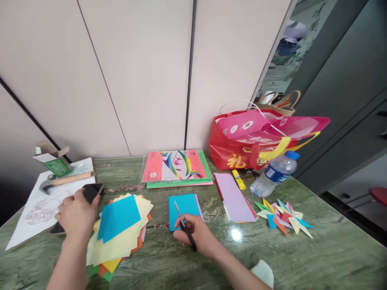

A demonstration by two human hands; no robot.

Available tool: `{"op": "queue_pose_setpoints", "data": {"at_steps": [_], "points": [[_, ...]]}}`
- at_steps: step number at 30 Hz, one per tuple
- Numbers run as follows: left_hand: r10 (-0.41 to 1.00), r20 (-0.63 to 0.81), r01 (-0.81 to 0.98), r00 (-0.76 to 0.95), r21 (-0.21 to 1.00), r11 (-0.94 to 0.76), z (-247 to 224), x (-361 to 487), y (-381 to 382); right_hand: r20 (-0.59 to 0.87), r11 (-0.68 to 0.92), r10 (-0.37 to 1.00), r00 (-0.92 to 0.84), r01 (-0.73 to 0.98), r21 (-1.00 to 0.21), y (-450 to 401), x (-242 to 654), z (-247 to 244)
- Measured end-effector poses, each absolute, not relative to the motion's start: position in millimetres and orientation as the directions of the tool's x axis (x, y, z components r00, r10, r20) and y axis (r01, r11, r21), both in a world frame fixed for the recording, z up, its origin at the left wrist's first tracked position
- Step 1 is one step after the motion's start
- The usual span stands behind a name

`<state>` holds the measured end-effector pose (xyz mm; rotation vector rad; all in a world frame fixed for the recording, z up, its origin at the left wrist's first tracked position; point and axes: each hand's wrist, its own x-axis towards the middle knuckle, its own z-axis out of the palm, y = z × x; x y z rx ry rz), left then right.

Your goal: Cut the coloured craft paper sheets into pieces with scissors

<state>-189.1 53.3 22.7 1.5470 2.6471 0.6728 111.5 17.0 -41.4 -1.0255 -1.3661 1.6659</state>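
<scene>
On the left, my left hand (77, 213) is over a dark phone (93, 191), thumb and fingers around its edges; the middle of the phone is hidden. My right hand (195, 235) holds scissors (189, 237) with black handles, their blades pointing up and away over a small stack of blue paper squares (186, 203). Lilac paper shows at that stack's right edge. Between my hands lies a fanned pile of larger coloured sheets (121, 245), a blue sheet (119, 217) on top.
A hammer (71, 180), a clear coil (45, 209) and a green box (57, 167) rest on a white board (21, 229). Behind are packaged paper (178, 166) and a red bag (223, 147). Rightward: lilac strips (236, 197), glue stick (238, 180), bottle (275, 175), folded paper pieces (284, 217).
</scene>
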Motion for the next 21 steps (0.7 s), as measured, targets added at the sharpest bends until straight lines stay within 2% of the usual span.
{"op": "queue_pose_setpoints", "data": {"at_steps": [1,3,6,7,11,15,17,19,21], "points": [[0.831,0.248,0.861,-0.499,0.254,0.441,21.9,-189.3,53.2,-0.123,-0.166,0.909,-0.399,-0.075,-0.983,17.7,111.2,-41.7],[0.858,0.222,0.885,-0.463,0.161,0.437,17.3,-194.2,56.0,-0.119,-0.179,0.917,-0.381,-0.124,-0.976,18.7,110.3,-41.0],[0.844,0.08,0.843,-0.531,0.15,0.516,4.0,-209.1,65.7,-0.087,-0.174,0.938,-0.336,-0.237,-0.956,18.4,109.6,-36.2],[0.783,0.092,0.785,-0.615,0.159,0.599,-0.8,-214.0,69.3,-0.068,-0.164,0.945,-0.319,-0.282,-0.945,17.8,109.8,-34.2],[0.785,0.133,0.796,-0.606,0.123,0.593,-13.4,-225.7,79.2,0.007,-0.148,0.951,-0.308,-0.476,-0.867,13.5,112.0,-25.8],[0.792,0.184,0.81,-0.583,0.049,0.585,-14.9,-225.7,81.8,0.103,-0.138,0.929,-0.356,-0.59,-0.795,7.1,110.6,-6.2],[0.796,0.183,0.815,-0.577,0.066,0.576,-11.9,-222.3,81.4,0.188,-0.099,0.916,-0.355,-0.653,-0.751,1.1,108.3,11.2],[0.785,0.164,0.802,-0.597,0.153,0.577,-5.0,-219.1,79.0,0.28,-0.032,0.907,-0.315,-0.714,-0.699,-10.8,106.6,27.2],[0.753,0.164,0.764,-0.637,0.262,0.59,5.1,-221.3,73.9,0.321,0.03,0.902,-0.289,-0.7,-0.714,-32.1,106.7,33.3]]}}
